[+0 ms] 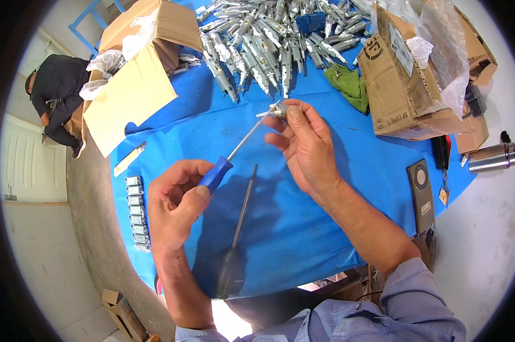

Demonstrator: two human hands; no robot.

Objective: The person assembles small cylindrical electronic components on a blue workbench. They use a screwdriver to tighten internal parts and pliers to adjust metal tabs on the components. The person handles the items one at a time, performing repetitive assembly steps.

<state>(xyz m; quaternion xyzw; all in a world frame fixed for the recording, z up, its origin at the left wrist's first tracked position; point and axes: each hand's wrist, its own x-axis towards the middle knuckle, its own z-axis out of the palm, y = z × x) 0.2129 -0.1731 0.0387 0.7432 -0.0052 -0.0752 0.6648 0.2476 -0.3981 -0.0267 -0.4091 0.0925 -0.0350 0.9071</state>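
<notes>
My left hand [177, 199] is closed around the blue handle of a screwdriver [216, 172], its thin metal shaft slanting up and to the right. The shaft's tip meets a small grey part with a pale pointed end [280, 112], pinched between the thumb and fingers of my right hand [309, 142]. The part's exact kind is too small to make out. Below my hands, a second screwdriver [230, 268] with a dark handle lies on the blue table cover [303, 233], its shaft pointing away from me.
Many slim grey metal pieces [263, 51] are heaped at the far side, beside a green cloth [347, 86]. Cardboard boxes stand left [135, 97] and right [397, 85]. Small blocks [136, 214] line the left edge; a steel cup [492, 158] is far right. Another person [58, 97] sits at left.
</notes>
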